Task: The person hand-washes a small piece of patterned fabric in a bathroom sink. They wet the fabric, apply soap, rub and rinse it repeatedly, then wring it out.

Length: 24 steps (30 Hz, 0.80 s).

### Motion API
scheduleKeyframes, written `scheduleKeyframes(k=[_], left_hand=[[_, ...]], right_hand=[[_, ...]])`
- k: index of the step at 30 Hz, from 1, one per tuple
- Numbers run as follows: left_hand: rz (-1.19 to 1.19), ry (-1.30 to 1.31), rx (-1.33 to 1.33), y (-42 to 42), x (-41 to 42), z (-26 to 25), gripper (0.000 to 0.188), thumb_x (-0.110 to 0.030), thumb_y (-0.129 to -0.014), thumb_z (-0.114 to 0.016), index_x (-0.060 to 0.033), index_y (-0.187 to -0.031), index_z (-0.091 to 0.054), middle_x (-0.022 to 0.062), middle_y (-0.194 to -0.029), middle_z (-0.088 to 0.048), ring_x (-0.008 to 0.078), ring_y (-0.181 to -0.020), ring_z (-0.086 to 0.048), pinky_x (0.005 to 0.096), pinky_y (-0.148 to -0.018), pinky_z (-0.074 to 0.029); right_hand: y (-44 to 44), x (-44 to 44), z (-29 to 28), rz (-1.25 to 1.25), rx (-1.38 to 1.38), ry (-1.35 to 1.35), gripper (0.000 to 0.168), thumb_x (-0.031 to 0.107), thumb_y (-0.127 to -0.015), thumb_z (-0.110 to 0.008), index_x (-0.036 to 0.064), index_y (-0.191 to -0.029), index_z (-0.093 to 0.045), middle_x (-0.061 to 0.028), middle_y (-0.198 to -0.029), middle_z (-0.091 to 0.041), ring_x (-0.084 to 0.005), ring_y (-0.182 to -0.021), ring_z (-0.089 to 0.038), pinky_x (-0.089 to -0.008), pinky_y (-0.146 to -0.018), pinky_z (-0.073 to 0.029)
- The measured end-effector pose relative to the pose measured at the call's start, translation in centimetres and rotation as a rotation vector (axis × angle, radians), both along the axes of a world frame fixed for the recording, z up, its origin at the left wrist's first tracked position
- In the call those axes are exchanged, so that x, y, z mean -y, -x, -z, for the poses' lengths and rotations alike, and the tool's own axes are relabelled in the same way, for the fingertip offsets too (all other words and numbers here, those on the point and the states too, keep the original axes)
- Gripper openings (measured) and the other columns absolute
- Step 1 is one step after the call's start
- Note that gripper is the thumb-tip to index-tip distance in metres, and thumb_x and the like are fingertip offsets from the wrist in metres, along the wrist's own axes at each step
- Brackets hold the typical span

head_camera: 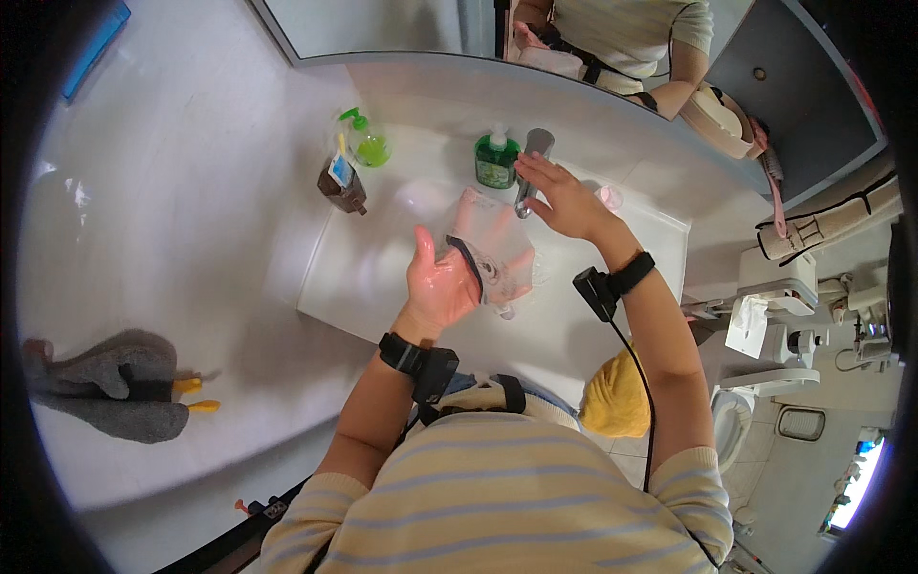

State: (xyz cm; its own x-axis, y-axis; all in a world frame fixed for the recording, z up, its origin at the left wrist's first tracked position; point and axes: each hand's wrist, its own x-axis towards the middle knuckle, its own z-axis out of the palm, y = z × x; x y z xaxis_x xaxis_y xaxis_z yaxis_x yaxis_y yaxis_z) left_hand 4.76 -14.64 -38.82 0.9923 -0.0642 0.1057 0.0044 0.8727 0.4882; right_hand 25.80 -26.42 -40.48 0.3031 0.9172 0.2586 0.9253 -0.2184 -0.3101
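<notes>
My left hand (445, 283) is wet, palm up, with its thumb standing free. Its fingers reach into the dark-rimmed mouth of a translucent plastic pouch (502, 247) over the white washbasin (344, 287); pinkish finger shapes show through the plastic. My right hand (563, 194) is stretched out at the chrome faucet (538, 143), fingertips over its lever and thumb near the spout; whether they touch it I cannot tell. Some water shows by the pouch's right side.
Behind the basin stand a green soap pump bottle (495, 161), a clear pump bottle (371, 147) and a brown container (341, 188). A grey cloth item (143, 387) lies on the left counter. A yellow cloth (618, 394) hangs at the front right. A mirror (401, 29) is above.
</notes>
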Motion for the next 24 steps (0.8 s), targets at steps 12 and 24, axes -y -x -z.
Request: scheduleKeyframes(k=[12, 24], left_hand=[[-0.202, 0.064, -0.105, 0.4, -0.9, 0.5, 0.067, -0.059, -0.084, -0.037, -0.0252, -0.139, -0.016, 0.0021, -0.14, -0.026, 0.0238, -0.123, -0.034, 0.0402, -0.093, -0.036], [-0.112, -0.132, -0.094, -1.1, 0.3, 1.1, 0.06, -0.048, -0.089, -0.034, -0.029, -0.139, -0.008, 0.0034, -0.143, -0.017, 0.0295, -0.129, -0.023, 0.0537, -0.099, -0.026]], right_hand=[[3.9, 6.8, -6.9, 0.184, 0.118, -0.453, 0.031, -0.002, -0.073, -0.056, 0.006, -0.104, -0.058, -0.0108, -0.098, -0.06, -0.0292, -0.098, -0.054, -0.0367, -0.082, -0.042], [-8.9, 14.1, -18.3, 0.428, 0.4, -0.095, 0.025, 0.007, -0.08, -0.054, 0.004, -0.104, -0.059, -0.0129, -0.087, -0.061, -0.026, -0.08, -0.058, -0.0346, -0.074, -0.046]])
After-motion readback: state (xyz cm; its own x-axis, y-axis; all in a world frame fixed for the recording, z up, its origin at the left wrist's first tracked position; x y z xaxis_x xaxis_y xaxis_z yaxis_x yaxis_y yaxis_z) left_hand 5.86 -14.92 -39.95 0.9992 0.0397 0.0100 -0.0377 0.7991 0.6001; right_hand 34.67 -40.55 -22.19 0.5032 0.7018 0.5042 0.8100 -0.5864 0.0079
